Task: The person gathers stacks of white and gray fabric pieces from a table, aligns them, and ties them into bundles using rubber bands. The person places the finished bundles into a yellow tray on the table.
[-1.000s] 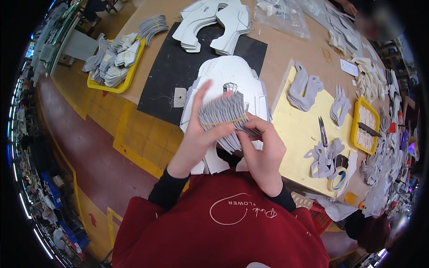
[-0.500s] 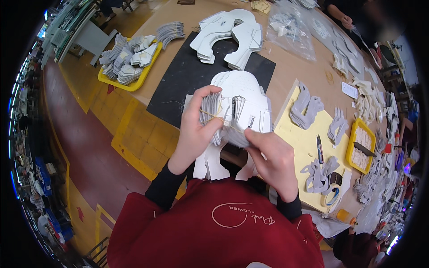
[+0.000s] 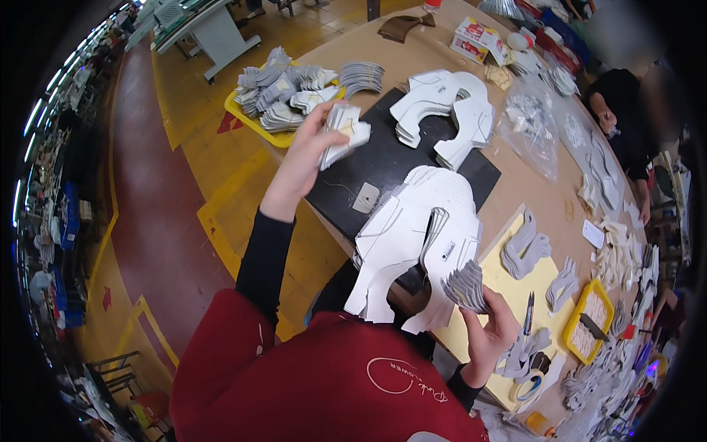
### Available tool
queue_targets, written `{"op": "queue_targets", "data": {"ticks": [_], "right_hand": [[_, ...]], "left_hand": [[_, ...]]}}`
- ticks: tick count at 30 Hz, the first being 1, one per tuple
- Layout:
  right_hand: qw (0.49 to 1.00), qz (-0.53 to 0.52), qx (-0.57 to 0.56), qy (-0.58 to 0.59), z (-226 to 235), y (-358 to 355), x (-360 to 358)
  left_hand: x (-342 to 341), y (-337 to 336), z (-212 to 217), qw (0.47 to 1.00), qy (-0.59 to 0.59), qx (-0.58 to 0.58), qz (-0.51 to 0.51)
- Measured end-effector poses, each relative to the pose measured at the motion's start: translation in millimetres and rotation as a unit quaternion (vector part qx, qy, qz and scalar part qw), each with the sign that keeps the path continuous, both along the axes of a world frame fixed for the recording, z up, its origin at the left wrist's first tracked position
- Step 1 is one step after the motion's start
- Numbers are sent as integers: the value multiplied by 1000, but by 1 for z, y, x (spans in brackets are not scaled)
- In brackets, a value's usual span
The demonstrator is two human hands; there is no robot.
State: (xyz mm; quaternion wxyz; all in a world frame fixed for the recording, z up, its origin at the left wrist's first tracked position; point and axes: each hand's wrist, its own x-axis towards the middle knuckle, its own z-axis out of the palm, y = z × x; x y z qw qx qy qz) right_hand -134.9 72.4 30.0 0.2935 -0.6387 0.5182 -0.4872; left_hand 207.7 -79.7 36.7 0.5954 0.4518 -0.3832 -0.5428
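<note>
My left hand is raised near the yellow tray, closed round a bundle of pale cut pieces with a band across it. Lower right, my right hand grips a fanned stack of grey cut pieces. Between my hands lies a stack of white shoe uppers, its legs toward me and partly over the black mat. A small pale tab piece rests on that mat. Beyond is a second stack of white uppers. More banded bundles fill the yellow tray.
A grey bundle lies beside the tray. On the right are yellow paper, grey pieces, a pen-like tool, a tape roll and a yellow tray with a knife. Another person is at the far right.
My hands have drawn apart from the one bundle they shared. The left has gone up toward the tray with pieces, the right down and right with a grey stack. The view has shifted.
</note>
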Motion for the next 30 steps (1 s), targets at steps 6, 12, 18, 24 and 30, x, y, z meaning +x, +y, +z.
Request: {"op": "queue_targets", "data": {"ticks": [6, 12, 18, 24, 30], "right_hand": [[999, -14, -11, 51, -2, 5, -2], [998, -17, 11, 53, -8, 8, 3], [998, -50, -20, 45, 1, -1, 10], [984, -119, -71, -109, -8, -16, 22], [977, -7, -171, 126, -21, -18, 51]], "left_hand": [[42, -29, -12, 966, -202, -81, 138], [48, -20, -47, 812, -580, -52, 42], [22, -9, -40, 740, -627, -166, 178], [-106, 75, -20, 974, 51, 38, -219], [-165, 107, -1, 933, 303, 120, -152]]}}
